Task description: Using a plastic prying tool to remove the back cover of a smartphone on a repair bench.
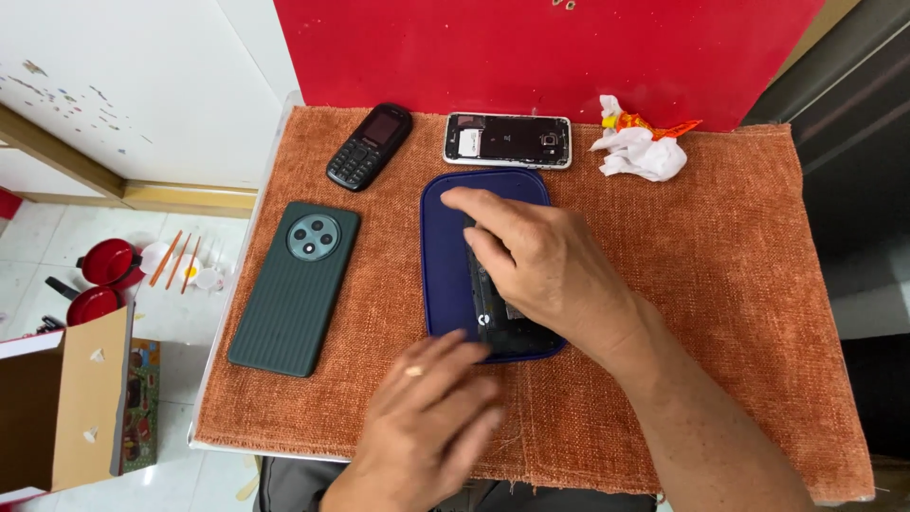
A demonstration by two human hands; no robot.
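Both hands (540,261) over phone (507,327) (blue mat (445,246))

Under my right grip (540,270) lies one opened phone (502,322) on one blue mat (445,246); my left grip (427,417) touches that mat's near edge. Beyond my grips I count one black keypad phone (370,146) and one more opened phone (508,140). Left of them, one dark green phone (295,287). Phones in all: four. One crumpled white tissue (640,152) lies beyond, to the right. One orange cloth (739,284) covers the bench.
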